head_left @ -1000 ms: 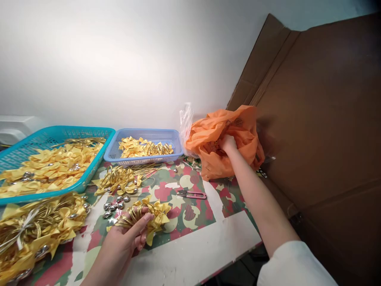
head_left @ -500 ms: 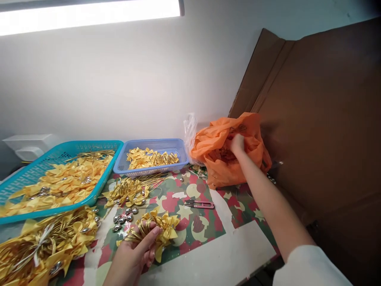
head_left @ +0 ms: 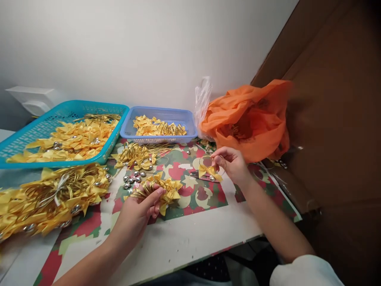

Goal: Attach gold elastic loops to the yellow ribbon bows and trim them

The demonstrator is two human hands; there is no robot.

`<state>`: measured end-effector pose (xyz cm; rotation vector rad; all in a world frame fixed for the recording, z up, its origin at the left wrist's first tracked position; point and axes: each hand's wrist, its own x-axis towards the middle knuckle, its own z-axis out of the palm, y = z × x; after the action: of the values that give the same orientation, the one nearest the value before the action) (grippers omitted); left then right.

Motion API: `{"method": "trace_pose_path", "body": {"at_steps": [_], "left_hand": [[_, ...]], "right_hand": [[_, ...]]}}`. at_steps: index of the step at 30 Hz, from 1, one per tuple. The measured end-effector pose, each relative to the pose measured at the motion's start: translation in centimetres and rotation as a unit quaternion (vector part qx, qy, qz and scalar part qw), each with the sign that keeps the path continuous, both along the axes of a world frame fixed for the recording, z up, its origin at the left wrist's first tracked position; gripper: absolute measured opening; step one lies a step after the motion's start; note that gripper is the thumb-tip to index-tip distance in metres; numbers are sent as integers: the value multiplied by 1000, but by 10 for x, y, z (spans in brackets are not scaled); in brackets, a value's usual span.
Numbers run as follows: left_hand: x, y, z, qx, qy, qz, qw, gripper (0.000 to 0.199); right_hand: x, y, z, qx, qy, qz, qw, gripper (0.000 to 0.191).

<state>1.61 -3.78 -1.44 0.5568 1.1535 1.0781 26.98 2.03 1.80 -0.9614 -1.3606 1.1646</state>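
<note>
My left hand [head_left: 143,204] is closed around the gold cords of a bunch of yellow ribbon bows [head_left: 170,190], low over the patterned table covering. To its right, my right hand [head_left: 230,163] pinches the gold loop of a single yellow bow [head_left: 210,172] with a silver bell, which hangs above the small scissors [head_left: 196,174] and partly hides them. Behind my right hand the orange bag [head_left: 253,119] stands open. Several silver bells [head_left: 131,179] lie just behind my left hand.
A teal basket [head_left: 111,149] and a blue basket [head_left: 160,139] hold yellow bows along the wall. A tied bundle [head_left: 59,198] lies at left, a loose pile [head_left: 135,155] behind the bells. Cardboard [head_left: 333,119] rises at right; the table's front edge [head_left: 193,258] is near.
My right hand has come out of the orange bag, back toward my left hand, and now holds one yellow bow. The view has tilted down. My left hand still holds its bunch.
</note>
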Motion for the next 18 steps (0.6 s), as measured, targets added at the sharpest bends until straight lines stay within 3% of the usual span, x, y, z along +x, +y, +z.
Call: {"method": "trace_pose_path", "body": {"at_steps": [3, 6, 11, 18], "left_hand": [[0, 0, 0, -5, 4, -7, 1000, 42], [0, -1, 0, -11, 6, -15, 1000, 40], [0, -2, 2, -10, 3, -14, 1000, 37], [0, -3, 4, -22, 11, -12, 1000, 37]], "right_hand": [[-17, -4, -33, -57, 60, 73, 994, 36], [-24, -5, -49, -91, 90, 117, 985, 32], [-26, -9, -54, -131, 113, 133, 976, 32], [-25, -13, -56, -88, 98, 178, 975, 34]]}}
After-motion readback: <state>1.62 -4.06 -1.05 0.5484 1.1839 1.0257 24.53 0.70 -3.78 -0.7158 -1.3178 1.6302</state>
